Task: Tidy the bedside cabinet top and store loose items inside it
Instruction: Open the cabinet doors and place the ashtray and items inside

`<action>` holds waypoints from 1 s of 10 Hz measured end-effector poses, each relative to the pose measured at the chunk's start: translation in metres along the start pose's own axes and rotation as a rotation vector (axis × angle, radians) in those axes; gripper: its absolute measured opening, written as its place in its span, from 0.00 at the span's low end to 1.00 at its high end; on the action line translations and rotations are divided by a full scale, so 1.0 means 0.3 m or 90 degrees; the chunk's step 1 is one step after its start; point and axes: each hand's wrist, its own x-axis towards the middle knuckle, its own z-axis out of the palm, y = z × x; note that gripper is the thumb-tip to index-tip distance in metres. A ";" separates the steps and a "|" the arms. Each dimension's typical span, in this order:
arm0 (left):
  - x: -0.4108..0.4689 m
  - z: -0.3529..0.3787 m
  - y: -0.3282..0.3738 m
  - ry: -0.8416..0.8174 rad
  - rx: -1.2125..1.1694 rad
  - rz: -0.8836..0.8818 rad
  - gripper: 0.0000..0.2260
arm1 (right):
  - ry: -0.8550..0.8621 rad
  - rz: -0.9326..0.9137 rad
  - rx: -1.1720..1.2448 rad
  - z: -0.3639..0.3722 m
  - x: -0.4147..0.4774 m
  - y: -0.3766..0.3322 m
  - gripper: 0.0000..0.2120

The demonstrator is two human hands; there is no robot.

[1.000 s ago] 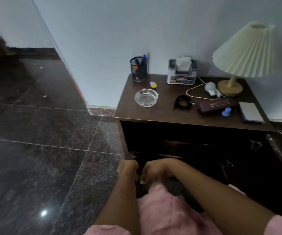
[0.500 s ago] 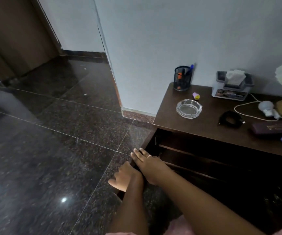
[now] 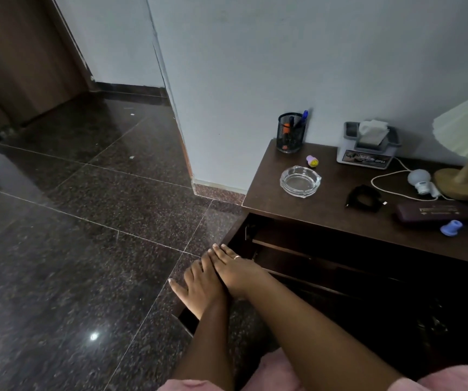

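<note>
Below the dark cabinet (image 3: 325,204), both flat-fingered grips, left (image 3: 199,289) and right (image 3: 235,266), hold nothing.

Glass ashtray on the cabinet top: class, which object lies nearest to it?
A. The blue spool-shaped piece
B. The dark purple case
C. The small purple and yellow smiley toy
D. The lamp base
C: the small purple and yellow smiley toy sits just behind the glass ashtray, while the lamp base, the blue spool-shaped piece and the dark purple case all lie far over on the cabinet's right side.
</note>
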 end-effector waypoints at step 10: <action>0.144 -0.029 0.677 -0.204 -0.931 -0.095 0.23 | 0.424 0.581 0.434 -0.314 0.141 0.750 0.20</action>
